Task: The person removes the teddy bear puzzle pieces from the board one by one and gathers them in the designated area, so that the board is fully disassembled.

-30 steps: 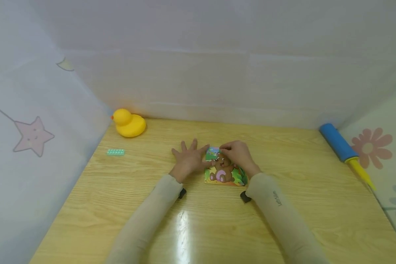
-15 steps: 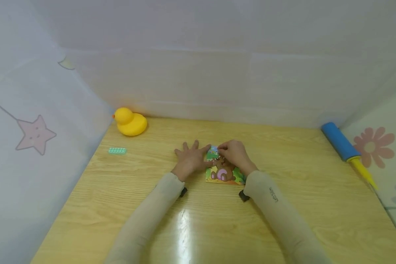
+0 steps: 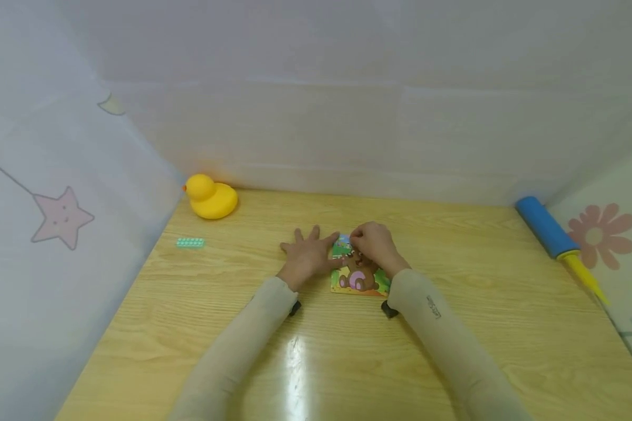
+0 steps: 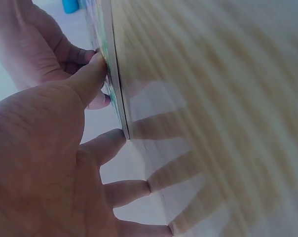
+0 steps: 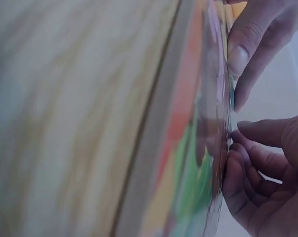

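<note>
A thin picture board (image 3: 356, 282) with a cartoon bear lies on the wooden table. My left hand (image 3: 306, 259) is spread at its left side, thumb (image 4: 92, 74) pressing on the picture and index fingertip at the board's edge. The other left fingertips touch the tabletop. My right hand (image 3: 378, 245) covers the board's upper right, fingers curled in, with thumb and index pinching close together at its surface. Shiny, creased clear film (image 5: 223, 94) shows over the picture in the right wrist view; the right fingertips (image 5: 234, 170) are at this film. What exactly they pinch is small and partly hidden.
A yellow rubber duck (image 3: 212, 198) stands at the table's back left, with a small green dotted strip (image 3: 190, 242) in front of it. A blue and yellow hand pump (image 3: 553, 234) lies along the right edge. Pale cloth walls (image 3: 316, 128) enclose the back and sides.
The right hand has shifted slightly left over the board, its thumb and index still together at the surface. The left hand stays spread in place. The whole view has drifted slightly.
</note>
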The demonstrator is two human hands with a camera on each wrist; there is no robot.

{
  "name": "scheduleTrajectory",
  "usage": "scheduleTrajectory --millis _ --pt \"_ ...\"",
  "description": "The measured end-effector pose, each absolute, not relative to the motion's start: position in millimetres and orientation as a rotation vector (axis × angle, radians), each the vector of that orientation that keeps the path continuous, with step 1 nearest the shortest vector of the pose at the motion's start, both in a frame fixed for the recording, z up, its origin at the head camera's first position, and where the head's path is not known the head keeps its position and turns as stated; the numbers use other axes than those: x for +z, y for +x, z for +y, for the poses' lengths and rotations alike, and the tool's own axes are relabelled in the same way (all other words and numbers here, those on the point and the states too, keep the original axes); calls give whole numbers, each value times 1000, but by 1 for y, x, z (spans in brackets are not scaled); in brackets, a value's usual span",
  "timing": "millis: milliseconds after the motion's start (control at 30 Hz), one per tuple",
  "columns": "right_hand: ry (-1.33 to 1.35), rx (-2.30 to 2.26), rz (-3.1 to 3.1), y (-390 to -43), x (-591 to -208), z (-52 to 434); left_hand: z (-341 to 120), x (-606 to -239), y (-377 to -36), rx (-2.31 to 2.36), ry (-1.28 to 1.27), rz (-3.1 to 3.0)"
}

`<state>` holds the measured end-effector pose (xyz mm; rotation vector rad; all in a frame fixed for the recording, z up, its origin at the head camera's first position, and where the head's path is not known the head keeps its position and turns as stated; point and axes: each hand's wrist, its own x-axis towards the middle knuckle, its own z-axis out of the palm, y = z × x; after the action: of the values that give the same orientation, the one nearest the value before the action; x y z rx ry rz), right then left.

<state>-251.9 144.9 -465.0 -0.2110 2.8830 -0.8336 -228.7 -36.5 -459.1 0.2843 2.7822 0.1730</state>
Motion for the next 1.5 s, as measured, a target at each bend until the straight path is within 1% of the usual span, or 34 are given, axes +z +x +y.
scheduleTrajectory --millis 267,433,733,900,1233,1500 --pt "-161 -769 2888 -254 -465 141 -36 -461 -229 150 289 2792" --pt "-147 -804 2875 -254 -464 142 -36 -459 -229 150 286 2800" --pt "-326 -732 2882 -247 -463 146 -36 -457 -230 155 260 2793" --pt "-348 -740 2876 -244 -460 147 -36 -456 -230 151 276 2782" --pt "-386 -720 2882 -260 -462 146 -37 -456 -230 145 272 2793" --pt "-308 -717 2851 -262 -462 145 -35 -454 -228 153 261 2771"
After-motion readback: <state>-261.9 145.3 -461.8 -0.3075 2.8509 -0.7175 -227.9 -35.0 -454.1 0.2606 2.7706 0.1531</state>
